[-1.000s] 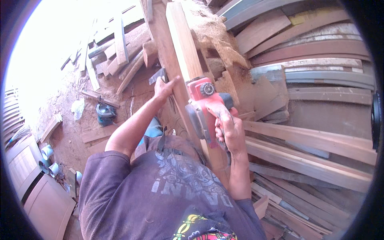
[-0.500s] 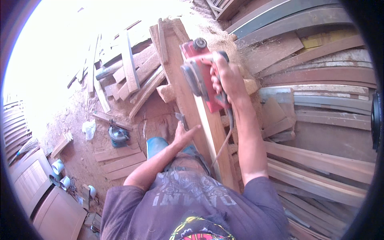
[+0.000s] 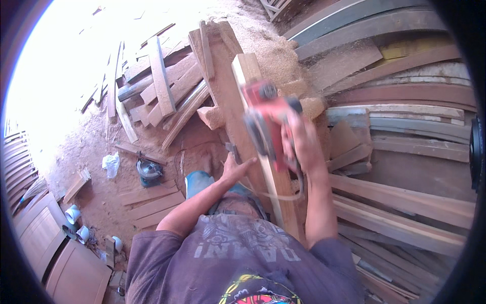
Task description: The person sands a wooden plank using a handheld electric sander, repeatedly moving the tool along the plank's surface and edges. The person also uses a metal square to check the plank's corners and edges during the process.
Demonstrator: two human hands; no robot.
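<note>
My right hand [image 3: 304, 144] is closed around the handle of a red power planer [image 3: 271, 121], blurred by motion. The planer sits over a pale squared timber [image 3: 246, 69], which lies lengthwise on a wide brown plank [image 3: 229, 109]. A cord [image 3: 283, 196] loops back from the tool past my right wrist. My left hand [image 3: 234, 171] rests at the plank's left edge, its thumb stretched over the wood and apart from the fingers. Against those fingers stands a small dark metal piece [image 3: 232, 150]; whether it is fixed to the plank I cannot tell.
Shavings [image 3: 276, 55] are heaped beyond and right of the timber. Long boards [image 3: 405, 202] are stacked on the right, and loose offcuts [image 3: 162, 96] lie at far left. A circular saw [image 3: 149, 172] and a white plastic bag [image 3: 111, 164] are on the floor. Wooden panels [image 3: 78, 271] lean at lower left.
My right hand has drawn the planer back toward me along the timber, uncovering its far end. The cord has bent into a wider loop. My left hand stays at the plank's edge.
</note>
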